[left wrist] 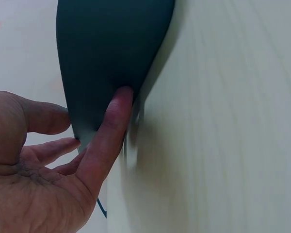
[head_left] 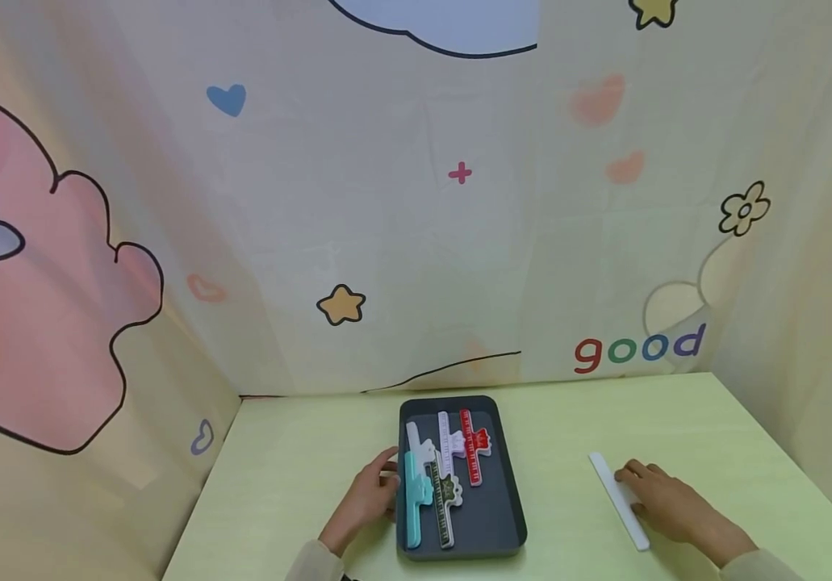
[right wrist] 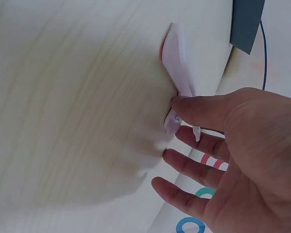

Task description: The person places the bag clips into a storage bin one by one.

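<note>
On the table stands a dark grey tray (head_left: pixel 488 516) that holds several long plastic sealing clips, among them a turquoise clip (head_left: pixel 413 504), a black-and-white clip (head_left: pixel 442 512) and a red clip (head_left: pixel 470 456). My left hand (head_left: pixel 367 496) is at the tray's left side, fingers fairly straight, touching its outer wall (left wrist: pixel 104 53). To the right of the tray, a white sealing clip (head_left: pixel 620 502) lies on the table. My right hand (head_left: pixel 670 504) pinches its handle (right wrist: pixel 172 121) between thumb and index finger, while the other fingers stay extended.
The pale wooden table (head_left: pixel 561 436) reaches back to a hanging printed cloth (head_left: pixel 401 226) with hearts, stars and the word "good". More cloth hangs at the left and right sides. A stretch of tabletop lies between the tray and the white clip.
</note>
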`<act>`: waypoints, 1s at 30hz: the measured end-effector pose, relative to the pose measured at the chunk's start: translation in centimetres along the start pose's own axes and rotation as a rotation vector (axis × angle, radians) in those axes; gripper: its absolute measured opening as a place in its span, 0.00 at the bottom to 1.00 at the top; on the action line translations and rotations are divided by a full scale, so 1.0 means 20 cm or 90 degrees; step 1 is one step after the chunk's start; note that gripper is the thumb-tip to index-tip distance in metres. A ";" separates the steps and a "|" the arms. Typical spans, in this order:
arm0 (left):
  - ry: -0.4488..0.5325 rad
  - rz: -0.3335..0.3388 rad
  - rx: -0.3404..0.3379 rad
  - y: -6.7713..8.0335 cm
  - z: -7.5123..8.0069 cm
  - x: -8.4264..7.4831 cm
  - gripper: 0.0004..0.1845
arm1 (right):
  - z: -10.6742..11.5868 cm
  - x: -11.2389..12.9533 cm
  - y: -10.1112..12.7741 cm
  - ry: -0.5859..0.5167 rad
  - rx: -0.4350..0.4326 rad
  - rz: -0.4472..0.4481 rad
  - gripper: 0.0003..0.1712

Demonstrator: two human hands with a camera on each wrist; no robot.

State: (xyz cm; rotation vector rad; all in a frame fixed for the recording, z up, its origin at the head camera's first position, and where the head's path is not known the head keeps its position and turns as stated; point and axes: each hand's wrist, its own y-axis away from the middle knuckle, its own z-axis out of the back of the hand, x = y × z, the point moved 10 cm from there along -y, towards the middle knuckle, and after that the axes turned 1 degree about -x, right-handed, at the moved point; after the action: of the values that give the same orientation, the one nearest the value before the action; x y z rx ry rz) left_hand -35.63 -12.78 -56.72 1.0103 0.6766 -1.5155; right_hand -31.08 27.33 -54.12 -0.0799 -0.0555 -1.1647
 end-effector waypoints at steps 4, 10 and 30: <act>0.007 0.007 0.000 0.00 -0.01 0.02 0.28 | -0.01 0.02 0.02 -0.008 -0.002 -0.001 0.20; 0.021 0.014 0.001 0.00 -0.02 0.04 0.28 | 0.01 0.06 0.02 -0.001 -0.030 0.015 0.20; 0.020 -0.001 -0.004 0.01 -0.01 -0.01 0.28 | 0.24 0.30 -0.04 0.058 -0.152 0.061 0.22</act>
State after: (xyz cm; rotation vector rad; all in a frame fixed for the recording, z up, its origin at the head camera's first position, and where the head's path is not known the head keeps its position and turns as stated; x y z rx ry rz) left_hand -35.39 -12.61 -56.56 1.0309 0.7034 -1.5015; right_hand -29.49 21.93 -48.89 -0.2384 0.1673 -1.0745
